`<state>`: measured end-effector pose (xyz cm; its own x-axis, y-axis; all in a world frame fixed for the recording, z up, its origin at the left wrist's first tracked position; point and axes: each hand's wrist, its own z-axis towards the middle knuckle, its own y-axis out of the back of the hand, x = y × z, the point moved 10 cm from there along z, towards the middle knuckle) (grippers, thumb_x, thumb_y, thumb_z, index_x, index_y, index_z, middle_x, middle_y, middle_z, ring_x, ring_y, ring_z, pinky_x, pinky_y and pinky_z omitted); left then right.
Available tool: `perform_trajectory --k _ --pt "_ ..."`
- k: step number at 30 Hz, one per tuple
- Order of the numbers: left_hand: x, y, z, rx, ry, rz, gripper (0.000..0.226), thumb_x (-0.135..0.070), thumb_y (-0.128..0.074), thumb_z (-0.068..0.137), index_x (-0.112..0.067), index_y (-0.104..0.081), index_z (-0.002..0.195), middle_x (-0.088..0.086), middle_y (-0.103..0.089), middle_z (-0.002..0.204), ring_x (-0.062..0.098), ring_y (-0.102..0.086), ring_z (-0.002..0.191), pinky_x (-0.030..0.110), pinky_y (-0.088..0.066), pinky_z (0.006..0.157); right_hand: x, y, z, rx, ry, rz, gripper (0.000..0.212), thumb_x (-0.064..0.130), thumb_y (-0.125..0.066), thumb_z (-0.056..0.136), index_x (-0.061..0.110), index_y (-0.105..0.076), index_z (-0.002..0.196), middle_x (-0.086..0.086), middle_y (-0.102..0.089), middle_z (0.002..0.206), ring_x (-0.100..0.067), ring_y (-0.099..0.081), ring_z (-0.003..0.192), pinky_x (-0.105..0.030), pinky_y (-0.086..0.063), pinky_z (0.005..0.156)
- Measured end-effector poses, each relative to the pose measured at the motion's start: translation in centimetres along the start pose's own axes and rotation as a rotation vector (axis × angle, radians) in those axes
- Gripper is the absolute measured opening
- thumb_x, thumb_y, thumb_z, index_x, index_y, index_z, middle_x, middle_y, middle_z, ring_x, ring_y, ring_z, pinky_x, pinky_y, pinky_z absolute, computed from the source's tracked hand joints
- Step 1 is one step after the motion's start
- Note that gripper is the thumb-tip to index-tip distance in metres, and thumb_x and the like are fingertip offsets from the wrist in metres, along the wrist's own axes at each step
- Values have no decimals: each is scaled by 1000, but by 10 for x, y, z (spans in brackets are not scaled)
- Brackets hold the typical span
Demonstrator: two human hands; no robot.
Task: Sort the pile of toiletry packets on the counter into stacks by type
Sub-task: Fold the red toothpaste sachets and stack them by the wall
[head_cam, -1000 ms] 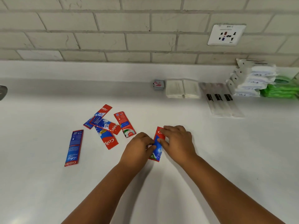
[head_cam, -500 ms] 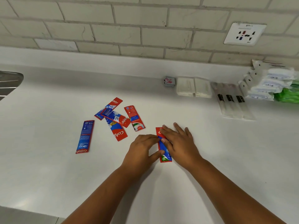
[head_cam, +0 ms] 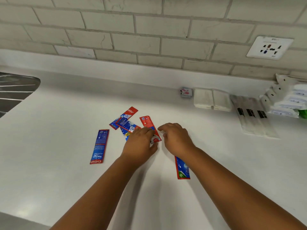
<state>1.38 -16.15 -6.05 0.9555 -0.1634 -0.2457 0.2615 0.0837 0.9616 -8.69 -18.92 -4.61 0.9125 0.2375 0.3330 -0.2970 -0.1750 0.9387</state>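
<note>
Several red-and-blue toothpaste packets lie on the white counter. A small overlapping pile sits left of centre, and one blue packet lies apart further left. My left hand reaches over the pile's right side. Its fingers and thumb pinch the lower end of a red packet. My right hand hovers just right of it, fingers loosely curled and holding nothing. One more packet lies flat beside my right wrist, its upper end hidden by the wrist.
Along the back right are a small grey sachet, white folded packets, long clear packets with black bands, a stack of white pouches and a green pack. A metal sink drainer is at the far left.
Both hands let go of the packet they were pressing; it now lies by my right wrist. They moved up-left to the pile, and my left hand took hold of the red packet.
</note>
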Motion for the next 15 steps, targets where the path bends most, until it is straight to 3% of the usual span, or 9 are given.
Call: perform_trajectory --k 5,7,9,13,15 --pt "-11 5 8 -25 -181 102 37 -42 -53 94 -18 -64 121 1 -65 124 20 -62 108 35 -45 98 -10 0 9 -14 -51 199 33 21 -52 97 27 -56 130 1 -56 136 -18 -53 120 -31 -42 102" --pt "-18 2 7 -15 -313 176 26 -32 -71 85 -14 -73 103 5 -74 101 23 -70 85 37 -56 80 -19 2 9 -36 -71 319 30 21 -48 99 26 -59 126 4 -57 134 -15 -53 120 -24 -39 99" --pt "-19 6 7 -54 -372 204 30 -24 -88 66 -13 -75 89 6 -75 85 22 -71 68 36 -59 64 -27 4 6 -37 -94 407 28 21 -47 100 27 -59 125 7 -56 134 -13 -53 120 -19 -37 94" --pt "-20 52 10 -284 -355 51 22 -12 -84 69 -6 -70 85 11 -71 77 25 -66 60 32 -54 56 -26 12 0 1 -35 555 26 26 -56 96 34 -58 120 15 -56 126 -3 -50 108 -16 -35 85" --pt "-24 78 18 -306 -275 -89 16 -9 -75 79 -5 -68 93 11 -70 87 27 -67 70 31 -51 61 -25 19 -4 7 -25 587 25 34 -60 93 36 -58 117 21 -54 116 -1 -49 103 -18 -37 83"
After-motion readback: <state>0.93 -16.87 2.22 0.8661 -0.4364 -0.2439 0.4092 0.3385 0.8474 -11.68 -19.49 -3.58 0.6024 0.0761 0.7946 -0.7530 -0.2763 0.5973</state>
